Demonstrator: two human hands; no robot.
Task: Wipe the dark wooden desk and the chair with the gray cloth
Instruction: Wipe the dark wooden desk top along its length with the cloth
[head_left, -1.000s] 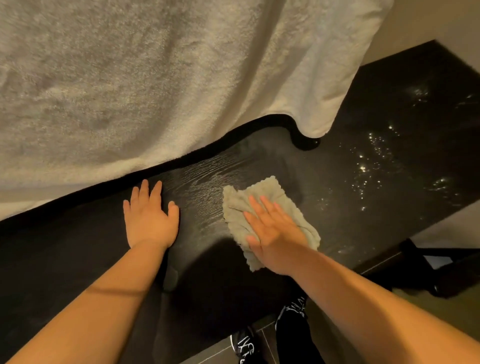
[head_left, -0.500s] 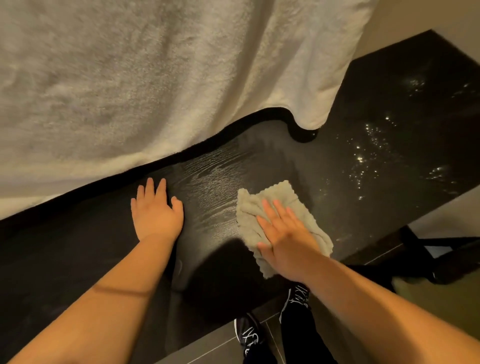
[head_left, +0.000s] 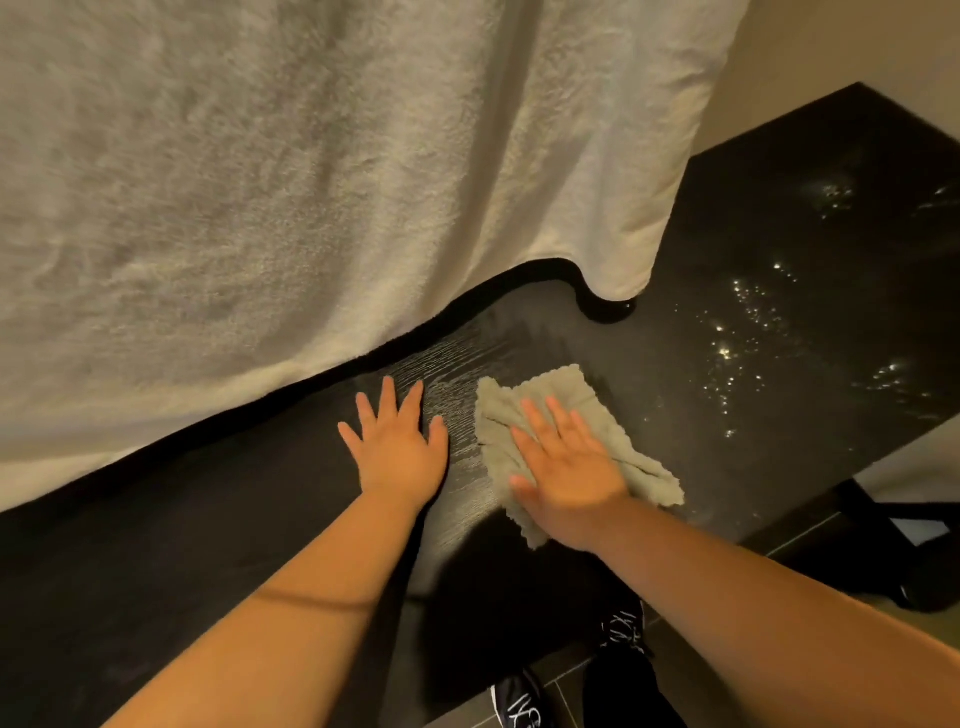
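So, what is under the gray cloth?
The gray cloth lies on the dark wooden desk, pressed by the flat right hand. The covered patch of desk cannot be seen.

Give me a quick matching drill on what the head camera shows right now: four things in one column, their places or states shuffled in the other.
Things:
1. left hand
2. right hand
3. white towel
4. glinting droplets

Places or states:
A. pressed flat on the gray cloth
B. scattered on the desk, right of the cloth
C. flat on bare wood, left of the cloth
D. hanging along the desk's far side

Pairs: 1-C, 2-A, 3-D, 4-B
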